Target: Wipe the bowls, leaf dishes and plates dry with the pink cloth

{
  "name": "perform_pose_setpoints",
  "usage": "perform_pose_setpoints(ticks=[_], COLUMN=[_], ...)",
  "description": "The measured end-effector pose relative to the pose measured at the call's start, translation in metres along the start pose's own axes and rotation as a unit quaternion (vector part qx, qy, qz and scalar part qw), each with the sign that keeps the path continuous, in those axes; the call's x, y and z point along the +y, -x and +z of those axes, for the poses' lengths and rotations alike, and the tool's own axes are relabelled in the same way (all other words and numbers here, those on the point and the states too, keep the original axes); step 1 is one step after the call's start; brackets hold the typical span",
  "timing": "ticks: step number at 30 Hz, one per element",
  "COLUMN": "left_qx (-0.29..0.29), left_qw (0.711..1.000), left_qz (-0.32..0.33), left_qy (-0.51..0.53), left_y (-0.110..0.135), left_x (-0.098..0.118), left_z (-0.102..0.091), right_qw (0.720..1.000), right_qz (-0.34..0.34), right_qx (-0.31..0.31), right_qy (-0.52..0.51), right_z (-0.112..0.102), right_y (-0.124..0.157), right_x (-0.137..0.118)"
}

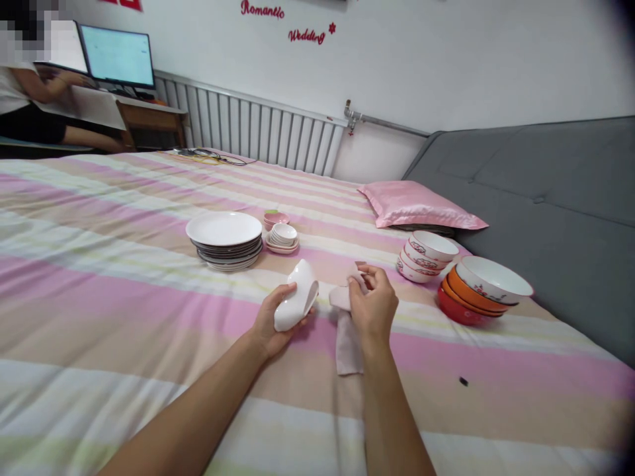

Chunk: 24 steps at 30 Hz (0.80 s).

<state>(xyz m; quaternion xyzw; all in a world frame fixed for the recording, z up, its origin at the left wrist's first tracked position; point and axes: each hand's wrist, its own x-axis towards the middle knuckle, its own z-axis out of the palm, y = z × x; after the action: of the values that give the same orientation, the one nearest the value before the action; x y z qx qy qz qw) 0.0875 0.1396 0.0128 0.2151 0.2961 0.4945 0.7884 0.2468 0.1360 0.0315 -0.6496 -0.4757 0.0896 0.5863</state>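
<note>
My left hand (278,324) grips a small glossy white dish (294,301), tilted on its side with its hollow facing right; its exact kind is hard to tell. To the right, my right hand (372,297) pinches a pale pinkish-grey cloth (350,347) that hangs down toward the bed. A small gap separates cloth and dish. Beyond my left hand stands a stack of plates (224,229) with a white one on top. Beside it are small white bowls (284,234) nested on a pinkish dish, and small pink bowls (276,219) behind them.
The striped bedspread (149,297) spreads under everything. At right stand patterned white bowls (426,254) and larger nested bowls (476,294), near a pink pillow (421,203) and grey headboard (536,198). A small black object (464,381) lies front right. A person (44,99) sits by monitors (118,56).
</note>
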Motion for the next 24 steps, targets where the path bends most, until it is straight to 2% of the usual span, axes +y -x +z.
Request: perform_pose_setpoints(ticks=[3,6,9,13,16,20,24], left_qx=[-0.013,-0.029,-0.049,-0.068,-0.052,-0.020,-0.032], left_qw=[1.000,0.999,0.998,0.997,0.997,0.995,0.991], left_qz=[-0.012,-0.017,-0.007,-0.021,-0.041,-0.053,-0.057], left_qy=[-0.019,-0.027,-0.024,0.002,0.043,0.087,0.113], left_y=[0.002,0.001,0.000,-0.002,-0.003,-0.004,-0.006], left_x=[-0.004,-0.007,-0.008,-0.006,-0.003,-0.001,-0.002], left_z=[0.001,0.000,0.000,0.000,-0.001,-0.004,-0.006], right_qw=[0.993,0.982,0.970,0.958,0.946,0.916,0.882], right_qz=[-0.052,-0.108,-0.166,-0.184,-0.209,-0.248,-0.241], right_qx=[-0.064,-0.125,-0.149,-0.188,-0.233,-0.313,-0.400], right_qy=[-0.079,-0.094,-0.100,-0.113,-0.079,-0.040,-0.054], right_z=[0.005,0.012,0.015,0.015,0.015,0.014,0.013], right_y=[0.005,0.011,0.014,0.016,0.018,0.023,0.030], right_x=[-0.004,-0.008,-0.010,-0.012,-0.015,-0.022,-0.029])
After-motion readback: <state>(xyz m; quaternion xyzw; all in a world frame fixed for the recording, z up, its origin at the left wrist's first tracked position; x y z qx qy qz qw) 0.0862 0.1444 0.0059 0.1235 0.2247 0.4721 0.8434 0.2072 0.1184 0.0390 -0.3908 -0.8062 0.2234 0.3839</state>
